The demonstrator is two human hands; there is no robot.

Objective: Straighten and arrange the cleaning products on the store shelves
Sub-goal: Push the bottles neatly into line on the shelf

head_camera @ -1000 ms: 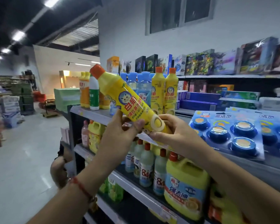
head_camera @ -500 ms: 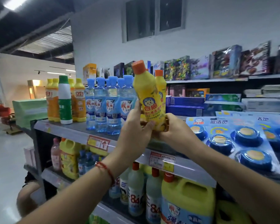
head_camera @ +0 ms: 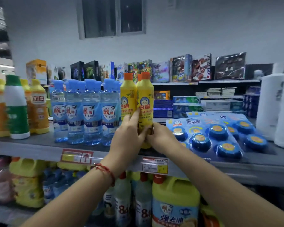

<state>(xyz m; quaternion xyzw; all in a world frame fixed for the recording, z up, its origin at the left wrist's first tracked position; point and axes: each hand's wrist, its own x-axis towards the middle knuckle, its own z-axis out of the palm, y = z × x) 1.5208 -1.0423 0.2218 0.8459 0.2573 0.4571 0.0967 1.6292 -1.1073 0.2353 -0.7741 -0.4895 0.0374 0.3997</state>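
We have both hands around the lower body of a yellow dish-soap bottle point(head_camera: 145, 102) with an orange cap, standing upright at the front edge of the top shelf point(head_camera: 39, 149). Our left hand point(head_camera: 127, 138) wraps the bottle from the left, fingers point(head_camera: 134, 114) reaching up along its label; our right hand point(head_camera: 161, 136) closes on its base from the right, the two hands touching in front of it. A red string bracelet point(head_camera: 105, 169) circles our left wrist. Just behind and to the left, touching it, stands a second yellow bottle point(head_camera: 127, 99) of the same kind. A row of clear blue bottles point(head_camera: 84, 112) fills the shelf to the left of that pair, and blister packs of blue toilet-cleaner pucks point(head_camera: 216, 136) lie flat on the shelf right beside our right hand.
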